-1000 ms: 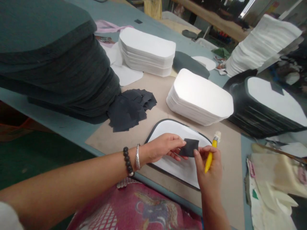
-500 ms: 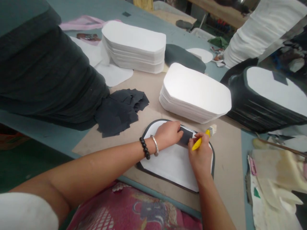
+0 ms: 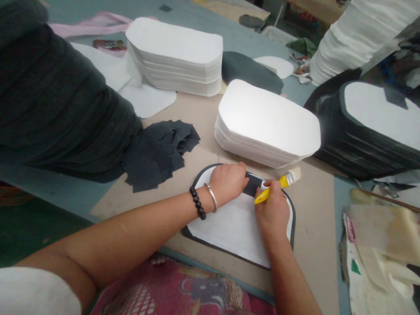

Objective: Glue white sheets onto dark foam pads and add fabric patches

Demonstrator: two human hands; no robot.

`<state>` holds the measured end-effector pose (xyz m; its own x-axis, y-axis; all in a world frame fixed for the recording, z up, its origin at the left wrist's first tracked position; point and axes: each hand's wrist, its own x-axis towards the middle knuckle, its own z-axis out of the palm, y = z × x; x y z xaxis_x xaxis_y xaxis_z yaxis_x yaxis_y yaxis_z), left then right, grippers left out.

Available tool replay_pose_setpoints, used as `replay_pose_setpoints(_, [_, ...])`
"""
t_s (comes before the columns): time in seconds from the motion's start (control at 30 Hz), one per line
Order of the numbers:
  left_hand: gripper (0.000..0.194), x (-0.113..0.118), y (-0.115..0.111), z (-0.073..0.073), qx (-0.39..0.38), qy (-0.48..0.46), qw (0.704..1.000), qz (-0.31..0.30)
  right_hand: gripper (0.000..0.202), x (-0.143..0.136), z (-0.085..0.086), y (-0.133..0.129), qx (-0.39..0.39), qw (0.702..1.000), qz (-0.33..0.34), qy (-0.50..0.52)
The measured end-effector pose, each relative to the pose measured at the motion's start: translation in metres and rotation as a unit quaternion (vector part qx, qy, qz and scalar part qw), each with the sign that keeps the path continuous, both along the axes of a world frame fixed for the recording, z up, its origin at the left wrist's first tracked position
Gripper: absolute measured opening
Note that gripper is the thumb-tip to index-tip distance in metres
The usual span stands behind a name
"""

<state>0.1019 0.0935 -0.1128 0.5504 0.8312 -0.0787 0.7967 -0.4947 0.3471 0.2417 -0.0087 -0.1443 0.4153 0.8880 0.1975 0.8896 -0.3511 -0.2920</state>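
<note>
A white panel with rounded corners and a black border lies flat in front of me. Near its far edge sits a small black rectangular patch. My left hand has its fingers curled down on the patch's left end; their tips are partly hidden. At the opposite end, my right hand touches the patch with thumb and fingertips. That same hand carries a yellow-handled paintbrush, gripped slantwise, bristles pointing up and away to the right.
Loose black patches are heaped to the left, beside a tall dark stack of material. Stacks of white panels stand just beyond my hands. A black-edged stack is at right, near stained cloth scraps.
My view has shifted slightly. Both hands stay at the patch's ends with small finger movements, and the paintbrush has tilted a little in my right hand.
</note>
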Motion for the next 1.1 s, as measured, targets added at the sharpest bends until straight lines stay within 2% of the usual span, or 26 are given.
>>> replay_pose_setpoints(0.1, [0.027, -0.006, -0.003, 0.004, 0.057, -0.003, 0.998, -0.031, 0.021, 0.001, 0.001, -0.001, -0.003, 1.000, -0.015, -0.004])
replay_pose_setpoints(0.17, [0.017, -0.009, -0.007, 0.003, 0.107, -0.032, 0.987, -0.111, 0.023, 0.002, 0.003, -0.002, 0.001, 1.000, -0.015, 0.005])
replay_pose_setpoints(0.23, [0.020, -0.011, -0.010, -0.001, 0.135, -0.052, 0.971, -0.193, 0.027, 0.004, 0.008, -0.006, 0.014, 1.000, -0.016, 0.021])
replay_pose_setpoints(0.27, [0.022, -0.011, -0.011, -0.004, 0.136, -0.055, 0.966, -0.215, 0.030, 0.006, 0.011, -0.009, 0.028, 0.999, -0.016, 0.036])
replay_pose_setpoints(0.33, [0.021, -0.014, -0.013, -0.006, 0.121, -0.064, 0.965, -0.222, 0.033, 0.010, 0.020, -0.019, 0.065, 0.995, -0.019, 0.071])
replay_pose_setpoints(0.4, [0.019, -0.022, -0.011, 0.000, 0.110, -0.085, 0.968, -0.207, 0.033, 0.015, 0.030, -0.033, 0.103, 0.989, -0.015, 0.100])
replay_pose_setpoints(0.47, [0.027, -0.038, -0.006, 0.016, 0.119, -0.106, 0.971, -0.178, 0.031, 0.019, 0.040, -0.049, 0.138, 0.984, -0.006, 0.116])
replay_pose_setpoints(0.53, [0.033, -0.065, 0.003, 0.044, 0.164, -0.119, 0.971, -0.132, 0.029, 0.023, 0.050, -0.064, 0.177, 0.975, 0.004, 0.135])
replay_pose_setpoints(0.67, [0.035, -0.145, 0.022, 0.113, 0.293, -0.119, 0.948, 0.024, 0.028, 0.025, 0.063, -0.078, 0.225, 0.964, 0.026, 0.138])
replay_pose_setpoints(0.73, [0.040, -0.188, 0.026, 0.138, 0.341, -0.076, 0.931, 0.107, 0.028, 0.023, 0.066, -0.075, 0.239, 0.959, 0.058, 0.143])
replay_pose_setpoints(0.77, [0.042, -0.208, 0.027, 0.147, 0.354, -0.051, 0.922, 0.149, 0.028, 0.021, 0.067, -0.071, 0.245, 0.955, 0.077, 0.150])
replay_pose_setpoints(0.83, [0.041, -0.239, 0.026, 0.154, 0.350, -0.011, 0.909, 0.226, 0.027, 0.016, 0.068, -0.063, 0.246, 0.948, 0.112, 0.167])
replay_pose_setpoints(0.9, [0.034, -0.258, 0.023, 0.154, 0.329, 0.005, 0.902, 0.279, 0.026, 0.007, 0.071, -0.056, 0.246, 0.942, 0.139, 0.179])
replay_pose_setpoints(1.0, [0.030, -0.267, 0.021, 0.151, 0.320, 0.002, 0.898, 0.303, 0.026, -0.008, 0.078, -0.050, 0.246, 0.939, 0.170, 0.172])
replay_pose_setpoints(1.1, [0.029, -0.268, 0.023, 0.155, 0.329, -0.013, 0.891, 0.312, 0.026, -0.018, 0.085, -0.047, 0.229, 0.947, 0.180, 0.133])
